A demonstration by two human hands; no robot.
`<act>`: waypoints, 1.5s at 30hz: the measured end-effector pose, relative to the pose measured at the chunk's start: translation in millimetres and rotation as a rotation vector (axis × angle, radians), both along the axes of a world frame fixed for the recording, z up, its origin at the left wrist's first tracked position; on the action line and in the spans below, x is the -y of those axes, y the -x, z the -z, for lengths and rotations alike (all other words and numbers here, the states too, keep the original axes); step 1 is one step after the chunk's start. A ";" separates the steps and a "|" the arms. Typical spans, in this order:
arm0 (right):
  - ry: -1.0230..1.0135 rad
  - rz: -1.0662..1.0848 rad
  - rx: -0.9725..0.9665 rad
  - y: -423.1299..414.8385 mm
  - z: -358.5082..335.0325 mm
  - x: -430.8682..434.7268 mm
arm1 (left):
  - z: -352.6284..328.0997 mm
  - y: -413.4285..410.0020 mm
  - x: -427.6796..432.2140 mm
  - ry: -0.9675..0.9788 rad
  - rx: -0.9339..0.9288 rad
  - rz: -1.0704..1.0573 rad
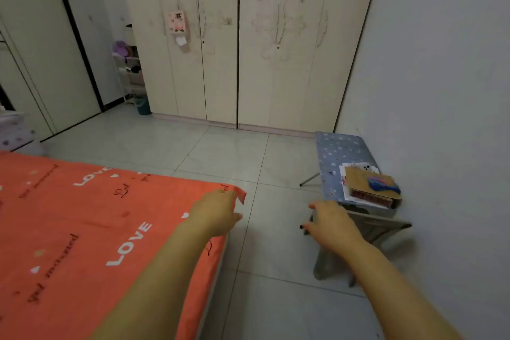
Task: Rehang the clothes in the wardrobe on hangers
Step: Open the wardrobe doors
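Wardrobe (248, 50) at far wall, doors all closed, well apart from both hands across the tiled floor. Left hand (215, 212) over corner of orange bed sheet (82, 229), fingers relaxed, holding nothing; contact with the sheet unclear. Right hand (331, 222) fingers spread, empty, in front of grey stool (386, 229), near small desk (339, 154) (blue starry cover) carrying a cardboard box (369, 185).
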State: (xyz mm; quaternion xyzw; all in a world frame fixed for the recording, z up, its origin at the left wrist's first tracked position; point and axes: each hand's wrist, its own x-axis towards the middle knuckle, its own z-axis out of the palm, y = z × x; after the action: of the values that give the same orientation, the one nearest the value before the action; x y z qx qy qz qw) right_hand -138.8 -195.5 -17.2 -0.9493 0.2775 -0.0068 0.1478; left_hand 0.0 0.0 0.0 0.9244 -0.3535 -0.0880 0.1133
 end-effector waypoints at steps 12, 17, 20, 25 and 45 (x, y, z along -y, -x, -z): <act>-0.039 0.072 -0.068 -197.1 -9.4 120.1 | -2.8 -209.6 137.1 -0.088 -0.033 0.004; -0.024 0.073 -0.101 -264.9 -8.0 172.4 | 2.1 -278.7 193.4 -0.126 -0.051 0.030; -0.048 0.073 -0.102 -310.0 -1.9 210.8 | 7.4 -322.4 228.0 -0.205 -0.071 0.030; -0.055 0.032 -0.075 -398.3 11.1 290.1 | 11.7 -403.2 304.6 -0.242 -0.041 -0.007; -0.016 -0.098 -0.179 -714.3 14.6 548.8 | 10.5 -690.1 576.8 -0.233 -0.081 -0.031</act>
State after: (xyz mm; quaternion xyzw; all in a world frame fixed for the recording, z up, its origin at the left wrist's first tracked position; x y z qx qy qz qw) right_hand 575.5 -744.3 -31.8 -0.9573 0.2429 0.0875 0.1303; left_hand 690.1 -576.8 -10.5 0.9323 -0.3217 -0.1638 0.0204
